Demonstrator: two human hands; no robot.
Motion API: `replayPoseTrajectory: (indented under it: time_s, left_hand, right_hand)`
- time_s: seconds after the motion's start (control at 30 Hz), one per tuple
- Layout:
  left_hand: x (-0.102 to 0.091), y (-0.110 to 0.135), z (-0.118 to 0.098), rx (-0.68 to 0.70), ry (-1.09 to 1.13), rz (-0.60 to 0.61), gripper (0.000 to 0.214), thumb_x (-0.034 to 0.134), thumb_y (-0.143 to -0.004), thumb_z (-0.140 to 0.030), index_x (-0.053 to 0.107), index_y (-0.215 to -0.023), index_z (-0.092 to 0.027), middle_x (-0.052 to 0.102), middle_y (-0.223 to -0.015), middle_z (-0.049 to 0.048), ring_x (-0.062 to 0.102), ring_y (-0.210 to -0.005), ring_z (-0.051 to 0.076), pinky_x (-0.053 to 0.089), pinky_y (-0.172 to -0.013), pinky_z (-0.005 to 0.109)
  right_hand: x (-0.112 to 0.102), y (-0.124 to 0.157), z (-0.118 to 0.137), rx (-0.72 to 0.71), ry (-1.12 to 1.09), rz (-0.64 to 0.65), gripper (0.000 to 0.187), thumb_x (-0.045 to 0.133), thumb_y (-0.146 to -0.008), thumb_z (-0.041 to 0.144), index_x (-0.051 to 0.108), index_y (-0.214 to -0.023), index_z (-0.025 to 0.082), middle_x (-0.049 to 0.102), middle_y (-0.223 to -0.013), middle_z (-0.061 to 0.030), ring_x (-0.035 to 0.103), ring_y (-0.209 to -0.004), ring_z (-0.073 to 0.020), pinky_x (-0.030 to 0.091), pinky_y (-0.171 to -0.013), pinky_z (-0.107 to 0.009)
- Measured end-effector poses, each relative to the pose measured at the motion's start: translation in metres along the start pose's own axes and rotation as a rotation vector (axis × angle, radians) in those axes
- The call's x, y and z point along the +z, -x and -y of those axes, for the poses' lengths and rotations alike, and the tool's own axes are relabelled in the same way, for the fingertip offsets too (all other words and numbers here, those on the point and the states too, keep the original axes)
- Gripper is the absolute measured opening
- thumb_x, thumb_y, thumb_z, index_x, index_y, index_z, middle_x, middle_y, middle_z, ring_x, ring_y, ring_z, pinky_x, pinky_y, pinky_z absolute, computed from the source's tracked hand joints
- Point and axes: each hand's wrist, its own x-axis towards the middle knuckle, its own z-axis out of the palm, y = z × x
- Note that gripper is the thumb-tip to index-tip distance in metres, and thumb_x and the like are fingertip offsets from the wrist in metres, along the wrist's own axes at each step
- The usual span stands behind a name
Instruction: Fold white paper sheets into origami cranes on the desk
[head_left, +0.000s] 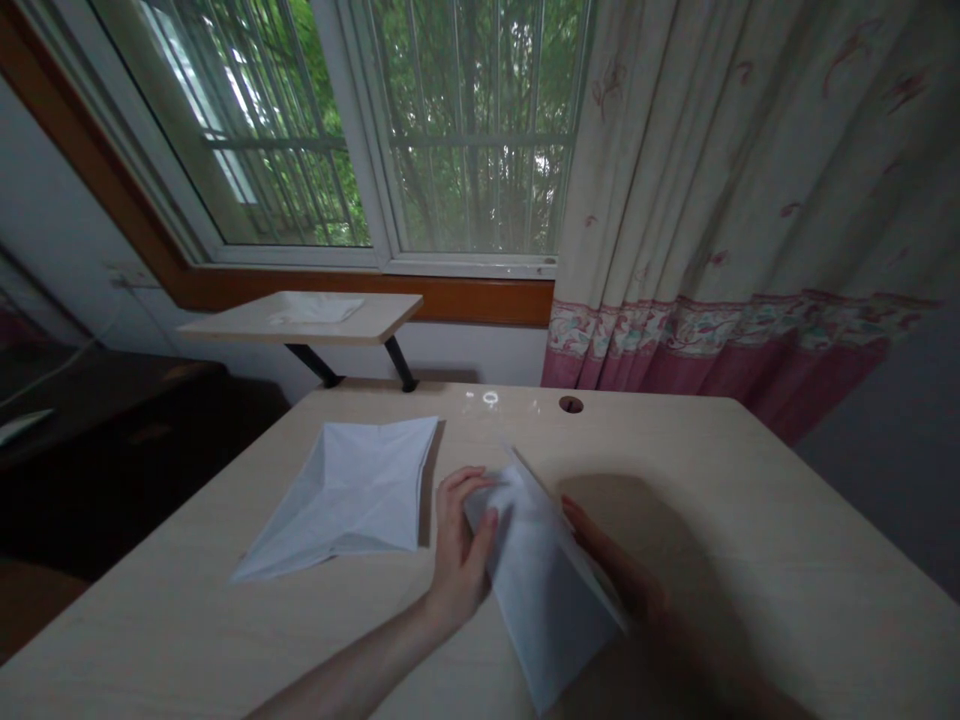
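A folded white sheet of paper (544, 590) is held tilted above the light wooden desk (750, 560). My left hand (459, 545) grips its upper left edge, thumb and fingers pinched on the fold. My right hand (615, 570) supports the sheet from behind on the right, fingers curled round its edge and partly hidden by the paper. To the left, a second white sheet (349, 500) with diagonal creases lies flat on the desk, untouched.
A round cable hole (571, 404) sits near the desk's far edge. A small raised shelf (300, 318) on black brackets holds a white paper. Behind are a window and a patterned curtain (750, 200). A dark cabinet stands at the left.
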Motion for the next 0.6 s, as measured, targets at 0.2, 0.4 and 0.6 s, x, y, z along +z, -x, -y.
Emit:
replayPoseTrajectory:
  time_s: [0.2, 0.4, 0.6]
  left_hand:
    - [0.003, 0.001, 0.005, -0.065, 0.0, -0.094, 0.019, 0.044, -0.102, -0.034, 0.056, -0.115, -0.028, 0.05, -0.126, 0.0064, 0.046, -0.123, 0.025, 0.035, -0.109, 0.044]
    - [0.004, 0.001, 0.008, -0.09, -0.001, -0.092, 0.017, 0.046, -0.101, -0.035, 0.058, -0.109, -0.026, 0.05, -0.124, 0.0074, 0.047, -0.123, 0.026, 0.034, -0.109, 0.046]
    - [0.005, -0.002, 0.009, -0.173, 0.037, -0.042, 0.013, 0.049, -0.099, -0.031, 0.061, -0.104, -0.027, 0.051, -0.124, 0.005, 0.047, -0.124, 0.024, 0.032, -0.112, 0.045]
  right_hand:
    - [-0.009, 0.017, -0.003, -0.034, 0.108, 0.267, 0.066, 0.04, -0.096, 0.063, 0.028, -0.155, 0.036, 0.024, -0.162, 0.0032, 0.019, -0.149, -0.0299, 0.013, -0.12, -0.051]
    - [-0.003, 0.011, 0.012, -0.159, 0.296, 0.413, 0.074, 0.055, -0.093, 0.055, 0.022, -0.156, 0.033, 0.018, -0.163, -0.0013, 0.018, -0.149, -0.0302, 0.016, -0.119, -0.052]
    - [0.002, 0.005, 0.015, -0.195, 0.46, 0.477, 0.089, 0.07, -0.085, 0.052, 0.021, -0.156, 0.031, 0.019, -0.161, -0.0057, 0.019, -0.148, -0.0332, 0.019, -0.118, -0.052]
